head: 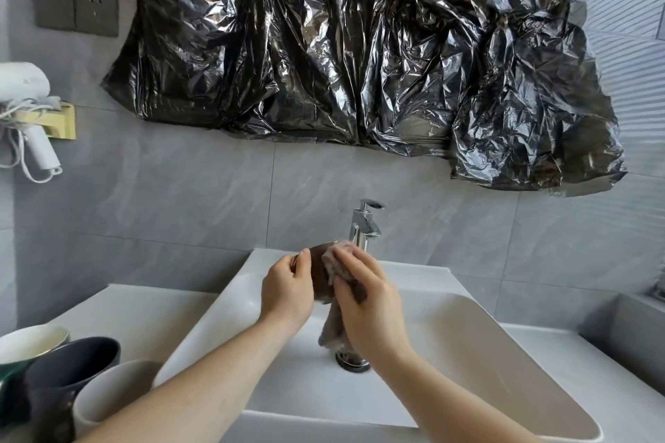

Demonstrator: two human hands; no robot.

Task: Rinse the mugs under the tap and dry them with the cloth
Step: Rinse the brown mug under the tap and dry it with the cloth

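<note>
A brown mug (318, 271) is held over the white basin (478, 345), just in front of the chrome tap (364, 225). My left hand (286, 289) grips the mug from its left side. My right hand (367, 298) holds a beige-brown cloth (336, 264) against the mug's right side, and the cloth's tail (333, 329) hangs down toward the drain (352, 361). No water runs from the tap. Three more mugs stand at the lower left: a green one with a white inside (25, 345), a dark grey one (75, 360) and a white one (115, 392).
The counter (136, 309) runs along both sides of the basin. A white hair dryer (25, 97) hangs in a holder on the left wall below a grey socket plate (75, 9). Crumpled black plastic (360, 47) covers the wall above the tap.
</note>
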